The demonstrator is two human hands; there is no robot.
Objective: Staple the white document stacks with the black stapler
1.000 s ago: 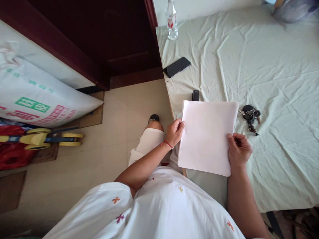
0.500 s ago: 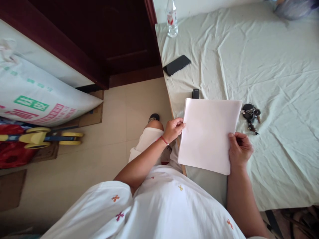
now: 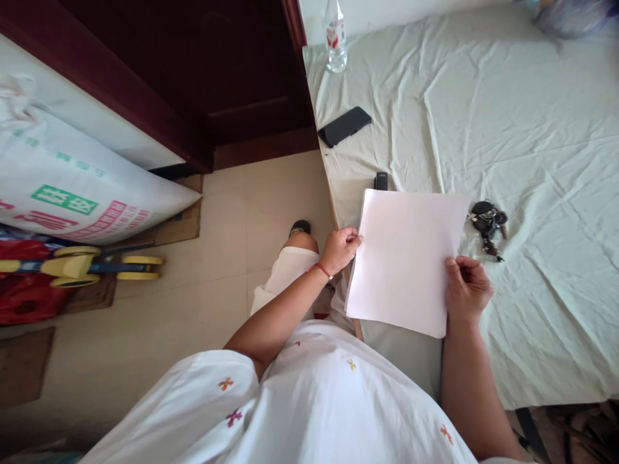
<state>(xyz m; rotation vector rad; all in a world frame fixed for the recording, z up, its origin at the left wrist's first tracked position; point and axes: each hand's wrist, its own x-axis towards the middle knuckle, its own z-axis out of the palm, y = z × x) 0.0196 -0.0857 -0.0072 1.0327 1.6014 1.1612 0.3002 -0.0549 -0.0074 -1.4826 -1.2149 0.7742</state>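
A stack of white paper point(image 3: 406, 261) is held over the near left edge of the cloth-covered table. My left hand point(image 3: 342, 249), with a red string at the wrist, pinches the stack's left edge between thumb and fingers. On the opposite edge, my right hand point(image 3: 468, 287) grips the paper with the thumb on top and the fingers curled; the fingertips are partly hidden. A bunch of keys point(image 3: 488, 225) lies just beyond my right hand. Partly covered by the paper's far edge is a small black object point(image 3: 381, 181) whose kind I cannot tell.
A black phone point(image 3: 345, 126) and a clear plastic bottle point(image 3: 336, 38) stand along the left side of the wrinkled pale tablecloth point(image 3: 546, 193). On the floor at left are a full white sack point(image 3: 91, 180) and a yellow wheeled toy point(image 3: 77, 266). A dark door point(image 3: 242, 64) is ahead.
The far left corner of the stack has shifted slightly, and my left hand has moved a touch with it. Both hands keep their hold; the view has drifted a little.
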